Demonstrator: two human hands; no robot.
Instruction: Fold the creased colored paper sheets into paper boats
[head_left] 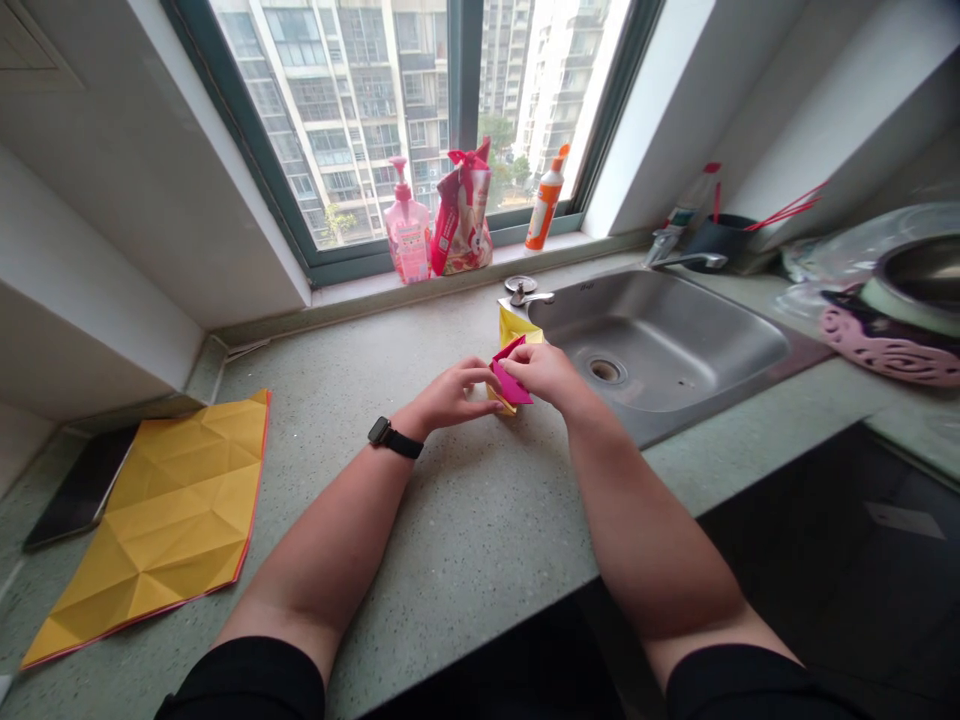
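Observation:
A small folded paper piece [514, 386], magenta with yellow parts, is held between both hands over the counter, just left of the sink. My left hand [459, 392], with a black watch on its wrist, has thumb and fingers closed on the left side of the paper. From the right, my right hand [546, 372] pinches the magenta flap. Behind the hands stands a yellow folded paper [516, 324] near the sink's corner; I cannot tell whether it joins the held piece. Creased yellow sheets [161, 510] with red edges lie at the left.
A steel sink [660, 330] with a tap [686, 258] fills the right side. On the sill stand a pink pump bottle [409, 235], a red bag [466, 215] and an orange bottle [545, 203]. A dark flat device [71, 495] lies partly under the yellow sheets.

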